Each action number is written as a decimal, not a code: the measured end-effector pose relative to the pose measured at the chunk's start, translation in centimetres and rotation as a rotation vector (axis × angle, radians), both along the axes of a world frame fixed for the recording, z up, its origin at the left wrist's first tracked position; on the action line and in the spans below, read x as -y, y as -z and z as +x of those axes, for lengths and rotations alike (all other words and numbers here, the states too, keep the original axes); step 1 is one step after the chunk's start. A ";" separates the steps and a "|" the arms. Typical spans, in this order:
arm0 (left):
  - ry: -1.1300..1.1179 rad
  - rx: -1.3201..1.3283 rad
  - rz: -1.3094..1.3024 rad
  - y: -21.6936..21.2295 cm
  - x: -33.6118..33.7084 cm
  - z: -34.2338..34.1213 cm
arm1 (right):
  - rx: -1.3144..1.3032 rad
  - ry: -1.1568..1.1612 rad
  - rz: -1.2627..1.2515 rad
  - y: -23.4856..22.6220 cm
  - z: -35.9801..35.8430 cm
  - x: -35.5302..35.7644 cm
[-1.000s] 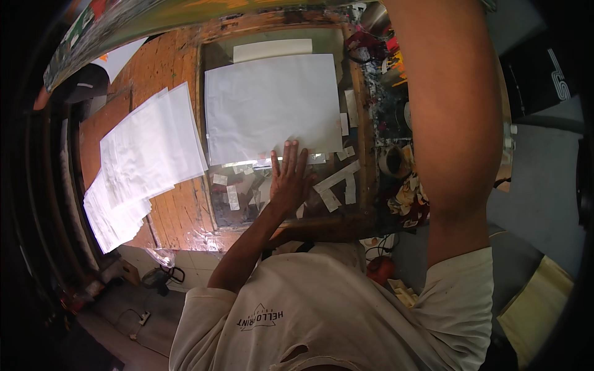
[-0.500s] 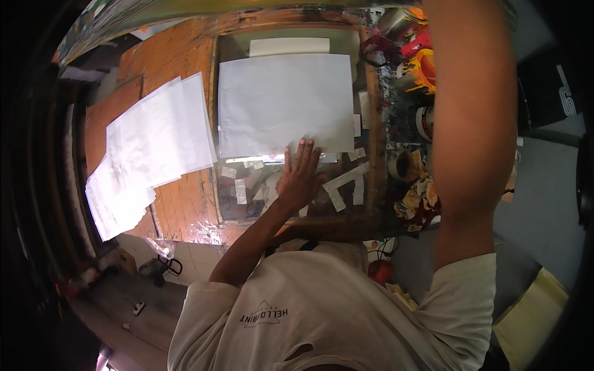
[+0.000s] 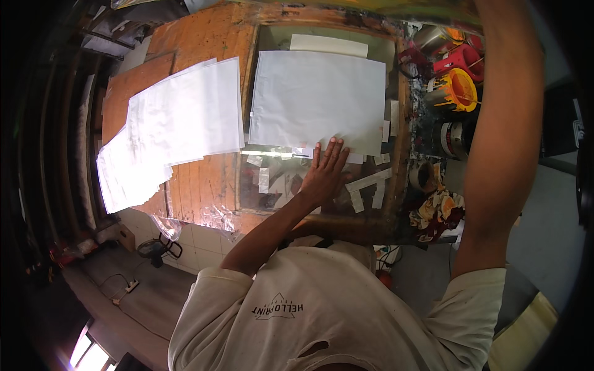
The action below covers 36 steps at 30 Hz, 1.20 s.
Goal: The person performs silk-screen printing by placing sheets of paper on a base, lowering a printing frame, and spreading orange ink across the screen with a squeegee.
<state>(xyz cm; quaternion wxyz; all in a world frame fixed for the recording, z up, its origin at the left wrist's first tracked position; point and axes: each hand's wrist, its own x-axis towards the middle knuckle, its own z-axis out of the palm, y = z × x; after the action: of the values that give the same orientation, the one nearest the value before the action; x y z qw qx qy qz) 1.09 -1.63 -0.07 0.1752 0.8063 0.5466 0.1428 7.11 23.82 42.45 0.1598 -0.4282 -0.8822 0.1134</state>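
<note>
A flat white sheet, slightly see-through like a plastic bag point(image 3: 315, 99), lies on the glass panel point(image 3: 281, 182) set in the wooden table. My left hand point(image 3: 325, 170) rests flat on its lower edge, fingers stretched and slightly spread, holding nothing. Up along the right side reaches my right arm point(image 3: 507, 123); its hand is beyond the top of the picture. A yellowish-green panel point(image 3: 427, 13) crosses the top edge, mostly cut off. Under the sheet's far edge shows a pale strip point(image 3: 329, 45). Pieces of tape point(image 3: 368, 179) are stuck on the glass near my hand.
A fanned stack of similar white sheets point(image 3: 179, 117) covers part of the wooden tabletop point(image 3: 198, 188) on the left. Along the right stand an orange-smeared paint can point(image 3: 461, 89), a pink container point(image 3: 461, 60), a dark can point(image 3: 455, 139), a tape roll point(image 3: 424, 176) and a crumpled stained cloth point(image 3: 439, 213).
The view has shifted, so the table appears farther right. At the top left, the yellowish-green panel has moved up out of the picture. My left hand remains on the sheet's lower edge.
</note>
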 end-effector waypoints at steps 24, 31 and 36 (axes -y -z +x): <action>-1.133 2.072 -0.942 -5.7 5.6 -7.6 | -0.171 0.163 0.246 33.8 4.6 -3.7; -1.163 1.999 -0.913 -6.2 6.3 -7.1 | 0.047 0.130 0.376 38.9 -2.3 -13.5; -1.070 1.962 -0.872 -7.9 6.3 -6.9 | 0.120 0.090 0.343 37.7 -5.0 -11.0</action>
<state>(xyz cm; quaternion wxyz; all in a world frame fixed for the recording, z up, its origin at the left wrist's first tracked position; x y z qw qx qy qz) -5.81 -7.90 7.78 0.6938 -0.1025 0.4485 0.5541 2.16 34.83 4.78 0.1823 -0.4396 -0.8765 -0.0718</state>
